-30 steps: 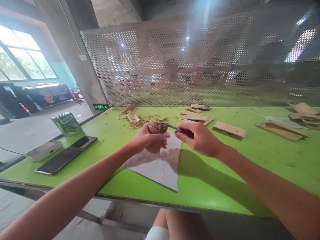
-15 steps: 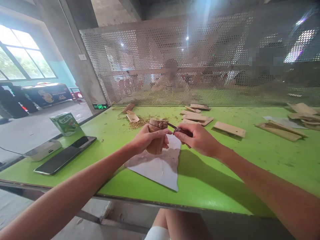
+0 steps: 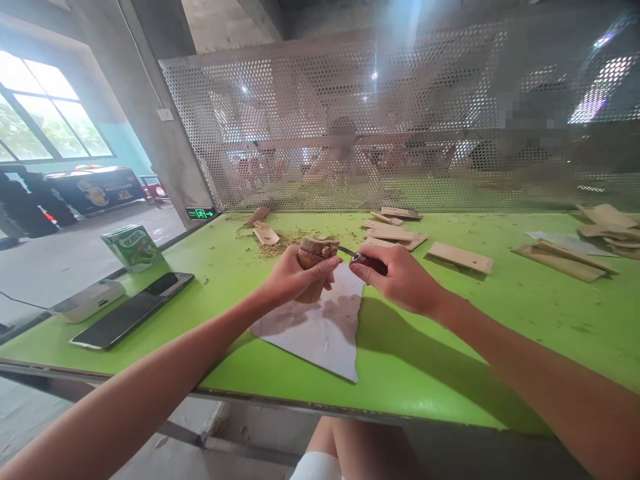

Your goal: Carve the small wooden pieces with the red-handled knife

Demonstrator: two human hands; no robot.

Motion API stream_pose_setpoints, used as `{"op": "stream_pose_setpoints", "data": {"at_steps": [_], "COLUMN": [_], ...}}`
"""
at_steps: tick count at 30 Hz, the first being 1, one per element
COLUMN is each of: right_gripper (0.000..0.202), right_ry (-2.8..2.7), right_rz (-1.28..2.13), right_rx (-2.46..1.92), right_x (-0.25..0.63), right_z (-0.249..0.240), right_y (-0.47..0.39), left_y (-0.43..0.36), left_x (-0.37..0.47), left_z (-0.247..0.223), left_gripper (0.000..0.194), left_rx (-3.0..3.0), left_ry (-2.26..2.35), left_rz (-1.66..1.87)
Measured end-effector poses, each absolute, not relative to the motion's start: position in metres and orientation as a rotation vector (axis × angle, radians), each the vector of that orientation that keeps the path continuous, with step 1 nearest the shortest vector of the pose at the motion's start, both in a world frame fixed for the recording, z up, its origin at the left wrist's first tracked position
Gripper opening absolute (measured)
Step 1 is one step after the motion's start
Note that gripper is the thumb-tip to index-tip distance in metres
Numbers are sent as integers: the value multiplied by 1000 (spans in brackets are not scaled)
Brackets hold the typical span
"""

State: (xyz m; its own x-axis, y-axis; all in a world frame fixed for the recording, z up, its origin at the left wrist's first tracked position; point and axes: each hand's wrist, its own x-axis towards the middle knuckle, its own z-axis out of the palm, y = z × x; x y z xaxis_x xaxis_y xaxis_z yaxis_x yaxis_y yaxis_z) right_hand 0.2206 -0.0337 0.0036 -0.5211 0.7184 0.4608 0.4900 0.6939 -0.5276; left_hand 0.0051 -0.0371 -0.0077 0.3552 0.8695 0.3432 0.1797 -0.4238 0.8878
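Wrapped in your left grip (image 3: 294,275), the stubby brown wooden carving (image 3: 311,248) stands roughly upright over the worktop (image 3: 415,380), with a groove running round it below the rounded top, small knobbly shapes at three o'clock on its upper part, and a smooth, paler lower end showing beneath your fingers, which hide its middle. At the carving's three o'clock, your right grip (image 3: 406,277) holds a knife (image 3: 377,266) by its dark reddish-brown handle, the slim grey blade pointing toward ten o'clock, its tip right by those knobs, though you can't tell whether it touches.
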Motion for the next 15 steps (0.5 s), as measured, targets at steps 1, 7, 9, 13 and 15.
{"op": "stream_pose_setpoints", "data": {"at_steps": [1, 7, 9, 13, 15], "right_gripper": [26, 26, 27, 28, 28], "right_ry": [-2229, -2231, -2225, -2213, -2219], "right_rz": [445, 451, 477, 483, 440], "right_rx": [-915, -891, -886, -871, -861], "right_x": [221, 221, 220, 220, 220], "right_z": [3, 4, 4, 4, 4], "right_y": [-34, -33, -34, -35, -36], "left_y": [-37, -38, -40, -44, -44], "left_x": [5, 4, 4, 4, 4], "left_z": [-7, -5, -3, 3, 3], "left_gripper": [41, 39, 38, 40, 40], "left_rx": [1859, 1920, 1966, 2043, 2056], "left_ry": [921, 934, 974, 1028, 1017], "left_rz": [1103, 1110, 1120, 1157, 1171]}}
